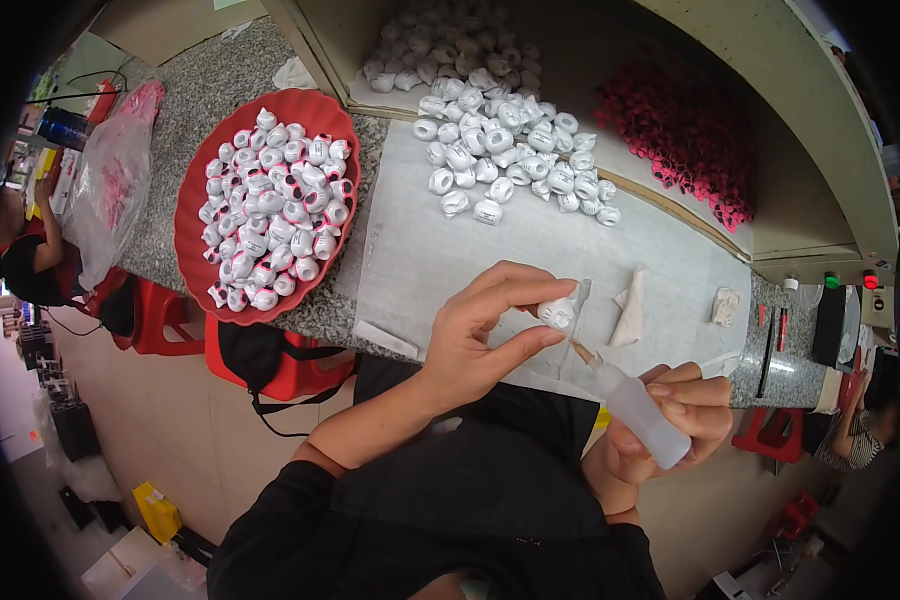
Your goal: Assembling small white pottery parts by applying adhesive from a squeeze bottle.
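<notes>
Between the thumb and fingers of my left hand (485,335) is a small white rounded piece (556,313), like those heaped on the bench. My right hand (682,415) is wrapped round a translucent white squeeze bottle (645,413), tilted so that its narrow tip points up and left at the piece. The tip is close to the piece; whether they touch I cannot tell. Beyond my hands lies a loose heap of white rounded pieces (500,140) with holes. At left, a red scalloped tray (192,200) holds many white pieces with pink and black parts.
White paper (400,255) covers the bench, with a crumpled tissue (630,308) and a small crumpled scrap (726,305) on it. A shelf behind holds pink and black pieces (675,140). A red pen (783,325) lies at right. Red stools (160,318) stand below; other people sit at both sides.
</notes>
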The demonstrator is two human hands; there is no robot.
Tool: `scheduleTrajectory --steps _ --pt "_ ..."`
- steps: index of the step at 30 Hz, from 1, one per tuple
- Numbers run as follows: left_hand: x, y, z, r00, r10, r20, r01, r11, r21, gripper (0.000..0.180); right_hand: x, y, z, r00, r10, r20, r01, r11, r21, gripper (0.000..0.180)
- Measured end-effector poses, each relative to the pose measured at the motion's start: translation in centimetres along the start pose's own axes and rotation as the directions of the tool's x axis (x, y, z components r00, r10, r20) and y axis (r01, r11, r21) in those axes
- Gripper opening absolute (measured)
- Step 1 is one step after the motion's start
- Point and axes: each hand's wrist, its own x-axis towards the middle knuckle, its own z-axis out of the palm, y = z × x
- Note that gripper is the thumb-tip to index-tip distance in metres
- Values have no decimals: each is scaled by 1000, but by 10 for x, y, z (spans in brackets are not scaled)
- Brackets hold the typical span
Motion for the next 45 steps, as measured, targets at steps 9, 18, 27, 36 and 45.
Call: scheduleTrajectory --steps 9,18,27,36,45 --pt "5 -7 -4 998 55 -15 -56 995 -81 31 4 3 -6 992 123 17 -123 992 19 35" --pt "16 -6 -34 965 -11 -263 -34 986 -164 34 76 99 -12 762 623 175 -621 780 -73 24" --pt "15 -6 -31 973 -1 -232 -29 992 -125 33 109 221 28 936 164 312 174 554 -814 28" --pt "12 -6 -28 971 -28 -239 -10 987 -158 32 109 190 5 899 334 283 82 506 -859 23" --pt "7 -4 -12 988 -14 -154 -7 991 -136 30 34 37 6 685 673 279 -729 638 250 8"
